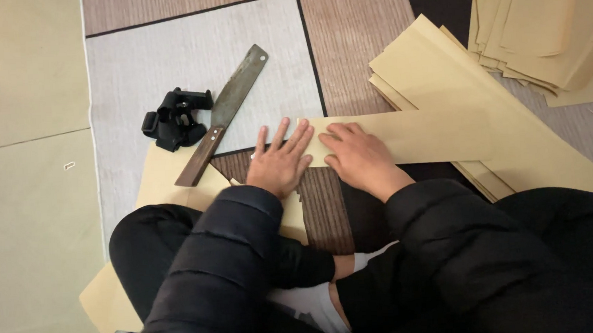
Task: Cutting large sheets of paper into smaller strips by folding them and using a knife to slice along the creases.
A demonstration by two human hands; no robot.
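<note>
A long yellowish paper strip (432,134) lies across the floor in front of me. My left hand (280,162) lies flat with fingers spread at the strip's left end. My right hand (356,156) presses down on the strip just beside it, fingers together. Both arms wear black padded sleeves. A broad flat knife (224,112) with a dark wooden handle lies diagonally to the left of my left hand, apart from it.
A grey mat (139,66) with a black border lies under the knife and a black plastic holder (175,119). Stacks of yellowish paper sheets (542,24) sit at upper right, more sheets (156,178) under my knees. Pale floor panels are at left.
</note>
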